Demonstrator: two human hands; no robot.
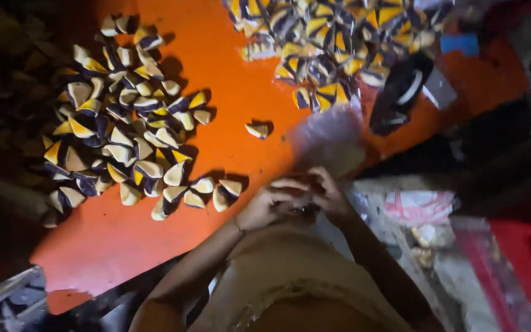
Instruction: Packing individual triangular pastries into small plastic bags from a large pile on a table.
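Orange table top, head view. Left hand and right hand pressed together at the table's near edge, fingers curled round a small dark item, too blurred to identify. Clear plastic bag stands just above the hands, blurry. Big pile of small cone-shaped pieces, cream, yellow and dark, lies to the left; second pile at top. One loose piece between the piles.
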